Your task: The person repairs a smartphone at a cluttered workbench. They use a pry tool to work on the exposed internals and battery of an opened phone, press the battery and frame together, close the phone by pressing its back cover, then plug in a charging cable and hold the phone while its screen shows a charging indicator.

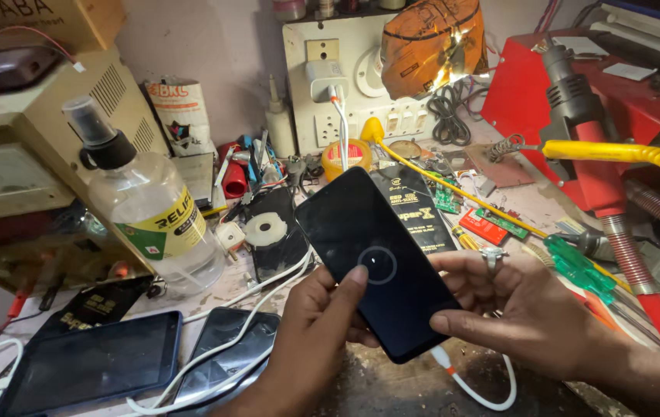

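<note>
A black smartphone (376, 255) is held tilted over the cluttered workbench, its dark screen showing a faint ring with a bright spot. My left hand (314, 340) grips its lower left edge, thumb resting on the screen beside the ring. My right hand (523, 309), with a ring on one finger, holds the phone's right edge, thumb on the glass near the bottom. A white cable (477, 386) with an orange collar plugs into the phone's bottom end and loops below.
A clear spray bottle (152, 208) stands at left. Two dark phones (91, 363) (226, 355) lie at the front left with white cables over them. A wall charger (326, 81), tape roll (345, 154), circuit boards (492, 224), green screwdriver (577, 266) and red hot-air tool (600, 177) crowd the back and right.
</note>
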`<state>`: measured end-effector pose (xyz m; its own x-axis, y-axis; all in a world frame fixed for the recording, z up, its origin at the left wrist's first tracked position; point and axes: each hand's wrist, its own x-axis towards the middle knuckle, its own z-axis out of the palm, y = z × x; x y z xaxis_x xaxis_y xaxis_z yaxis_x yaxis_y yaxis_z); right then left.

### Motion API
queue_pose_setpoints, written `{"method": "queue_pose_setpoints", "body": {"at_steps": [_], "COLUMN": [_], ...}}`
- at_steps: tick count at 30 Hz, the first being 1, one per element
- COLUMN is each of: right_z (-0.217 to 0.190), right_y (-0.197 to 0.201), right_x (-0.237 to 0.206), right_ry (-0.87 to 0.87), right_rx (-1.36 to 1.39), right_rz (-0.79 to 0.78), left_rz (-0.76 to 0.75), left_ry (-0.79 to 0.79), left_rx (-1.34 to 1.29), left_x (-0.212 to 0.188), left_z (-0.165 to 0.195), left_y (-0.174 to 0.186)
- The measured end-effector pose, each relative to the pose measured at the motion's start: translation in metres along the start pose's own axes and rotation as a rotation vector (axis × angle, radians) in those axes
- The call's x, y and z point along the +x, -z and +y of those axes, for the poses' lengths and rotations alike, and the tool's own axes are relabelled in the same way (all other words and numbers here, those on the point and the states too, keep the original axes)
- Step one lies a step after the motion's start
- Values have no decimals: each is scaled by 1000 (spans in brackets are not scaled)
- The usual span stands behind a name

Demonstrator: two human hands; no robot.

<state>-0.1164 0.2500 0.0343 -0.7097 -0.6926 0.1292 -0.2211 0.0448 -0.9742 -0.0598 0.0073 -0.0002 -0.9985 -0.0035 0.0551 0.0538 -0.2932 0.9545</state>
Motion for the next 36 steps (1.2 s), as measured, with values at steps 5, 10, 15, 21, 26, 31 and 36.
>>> {"method": "queue_pose_setpoints", "body": {"at_steps": [5, 10, 15, 21, 26, 31, 36], "right_z": [-3, -4, -6, -10, -13, -15, -13], "right_y": [2, 3, 3, 0, -1, -5, -8], "right_x": [1, 2, 2, 3, 4, 4, 4], "right_ry": [-154, -96, -42, -148, -66, -119, -11], "right_rx": [2, 41, 10, -39, 6, 13, 94], "right_rz": [106, 73, 32, 148, 79, 135, 103], "left_rz": [-54, -49, -98, -126, -131, -142, -140], "left_ry": [19, -25, -31, -59, -67, -110, 11], "left_rx": [-28, 33, 11, 48, 71, 40, 24], "left_x": [1, 0, -1, -2, -3, -5, -10], "left_z": [-1, -2, -4, -2, 0, 2, 6], "left_y": [0, -1, -3, -3, -4, -8, -8]}}
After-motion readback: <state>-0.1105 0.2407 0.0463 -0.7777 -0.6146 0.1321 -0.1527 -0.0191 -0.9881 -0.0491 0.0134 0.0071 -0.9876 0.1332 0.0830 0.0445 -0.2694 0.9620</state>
